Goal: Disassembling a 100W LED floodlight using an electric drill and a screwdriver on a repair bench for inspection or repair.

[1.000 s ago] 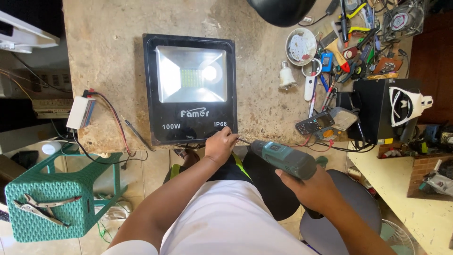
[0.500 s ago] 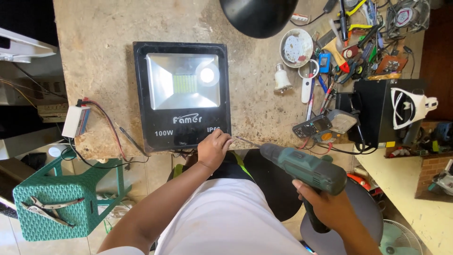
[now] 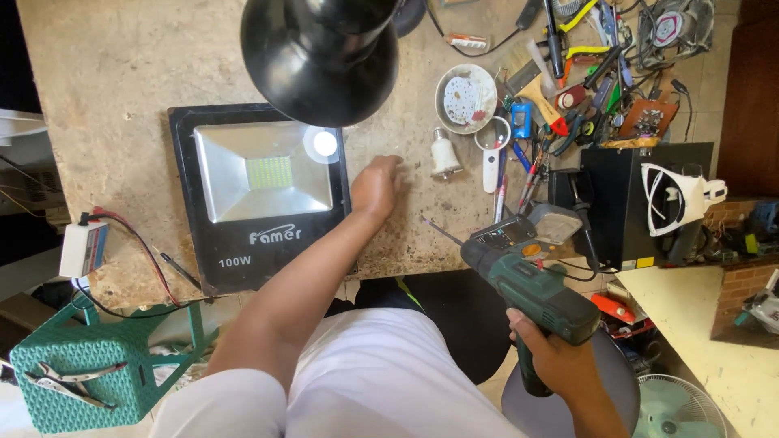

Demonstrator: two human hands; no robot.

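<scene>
A black LED floodlight (image 3: 260,195) lies face up on the worn stone workbench (image 3: 122,65). My left hand (image 3: 376,185) reaches over the bench just right of the floodlight, fingers curled downward at the surface; whether it holds something small I cannot tell. My right hand (image 3: 552,361) grips the handle of a green cordless drill (image 3: 527,284), held off the bench's near edge with its bit pointing up and left toward the bench.
A black lamp shade (image 3: 320,53) hangs above the floodlight's top right corner. A white bulb base (image 3: 445,154), a round LED plate (image 3: 465,97), several hand tools (image 3: 568,81), a multimeter (image 3: 527,231), a black box (image 3: 641,203). A green stool (image 3: 81,365) with pliers at lower left.
My left hand has left the floodlight's lower edge and moved up and right onto the bench. The drill in my right hand has drawn back toward me.
</scene>
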